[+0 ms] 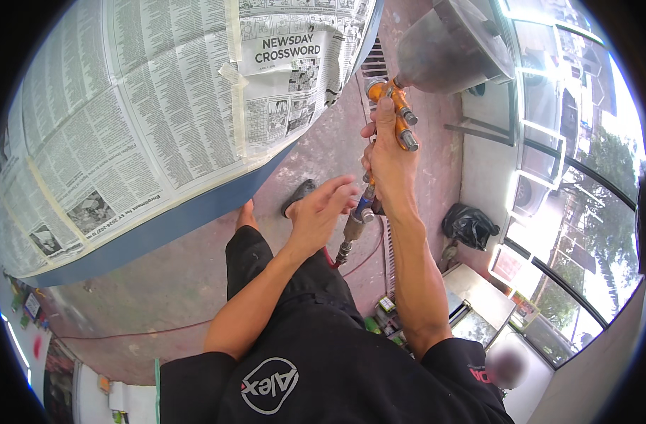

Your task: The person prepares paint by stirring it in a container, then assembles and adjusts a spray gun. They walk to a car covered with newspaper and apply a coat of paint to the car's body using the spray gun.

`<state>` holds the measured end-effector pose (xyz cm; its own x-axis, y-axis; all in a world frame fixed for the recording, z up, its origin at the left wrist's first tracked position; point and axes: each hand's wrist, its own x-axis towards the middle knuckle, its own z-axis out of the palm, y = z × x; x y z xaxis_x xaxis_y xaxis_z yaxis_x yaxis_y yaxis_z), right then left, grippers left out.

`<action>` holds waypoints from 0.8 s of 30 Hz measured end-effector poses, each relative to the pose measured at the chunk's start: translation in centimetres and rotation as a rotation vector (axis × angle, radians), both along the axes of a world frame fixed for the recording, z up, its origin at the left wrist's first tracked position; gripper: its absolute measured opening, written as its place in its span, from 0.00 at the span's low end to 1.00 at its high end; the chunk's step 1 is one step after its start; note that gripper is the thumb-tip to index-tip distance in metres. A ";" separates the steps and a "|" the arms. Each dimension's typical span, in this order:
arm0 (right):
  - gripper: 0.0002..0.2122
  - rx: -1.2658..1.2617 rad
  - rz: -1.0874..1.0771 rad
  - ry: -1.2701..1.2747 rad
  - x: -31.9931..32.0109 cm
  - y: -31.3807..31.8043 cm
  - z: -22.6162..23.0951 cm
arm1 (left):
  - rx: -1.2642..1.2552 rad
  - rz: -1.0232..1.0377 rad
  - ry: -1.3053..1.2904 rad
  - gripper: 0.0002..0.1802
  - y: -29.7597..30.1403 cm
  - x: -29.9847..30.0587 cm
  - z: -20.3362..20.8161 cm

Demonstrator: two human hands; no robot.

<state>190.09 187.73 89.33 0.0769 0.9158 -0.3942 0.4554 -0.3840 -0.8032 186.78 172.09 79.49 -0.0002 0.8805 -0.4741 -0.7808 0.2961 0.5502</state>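
Observation:
My right hand (392, 159) is wrapped round the handle of an orange spray gun (377, 90), its thumb laid along the back of the body. A smoky, translucent paint cup (450, 53) sits on the gun, tilted to the upper right. Below the grip hang a blue and metal air fitting (356, 225) and a red hose. My left hand (318, 215) is beside that fitting, fingers stretched towards it and holding nothing; whether the fingertips touch it I cannot tell. At the upper left, newspaper sheets (160, 120) taped with masking tape cover a large blue panel (217, 192).
The red air hose (135, 332) trails across the stained floor (174, 300). A slotted drain grate (389, 265) runs past my feet. On the right are a black plastic bag (470, 226), a cluttered bench (478, 293) and tall windows (570, 177).

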 end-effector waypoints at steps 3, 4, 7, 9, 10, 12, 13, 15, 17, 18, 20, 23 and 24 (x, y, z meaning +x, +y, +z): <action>0.29 0.005 0.009 0.008 -0.1 -0.1 -0.6 | 0.007 0.002 -0.190 0.21 2.5 1.2 0.7; 0.29 0.007 0.009 0.009 0.2 0.0 -0.7 | -0.003 -0.008 -0.221 0.21 2.7 1.5 0.6; 0.29 0.010 0.011 0.007 0.5 0.2 -0.7 | -0.021 -0.012 -0.241 0.21 3.0 2.1 0.3; 0.29 0.008 0.010 -0.001 0.3 0.3 -0.5 | -0.023 -0.020 -0.215 0.22 2.9 2.3 0.1; 0.29 0.000 0.002 -0.004 0.4 0.4 -0.5 | -0.016 -0.033 -0.197 0.22 3.0 2.2 0.0; 0.29 -0.018 -0.011 -0.010 0.4 0.5 -0.6 | -0.005 -0.047 -0.175 0.23 3.0 2.2 -0.2; 0.29 -0.008 -0.005 -0.005 0.4 0.6 -0.7 | -0.001 -0.050 -0.170 0.23 3.0 2.1 -0.2; 0.29 0.011 0.008 0.004 0.3 0.6 -0.8 | 0.001 -0.040 -0.126 0.24 3.1 2.0 -0.2; 0.28 0.005 0.016 -0.009 0.2 0.8 -1.1 | -0.004 -0.016 -0.048 0.24 2.8 2.0 -0.2; 0.28 0.003 0.021 -0.015 0.1 0.9 -1.2 | -0.029 -0.019 -0.037 0.25 2.5 1.7 -0.3; 0.27 -0.001 0.025 -0.028 0.0 1.2 -1.4 | -0.081 -0.028 -0.017 0.26 1.1 1.1 -1.2; 0.27 -0.039 0.035 -0.073 0.0 1.4 -1.8 | -0.111 -0.114 0.021 0.30 -1.7 -0.4 -3.5; 0.27 -0.057 0.040 -0.093 0.1 1.4 -2.0 | -0.139 -0.114 0.034 0.29 -2.6 -0.8 -4.2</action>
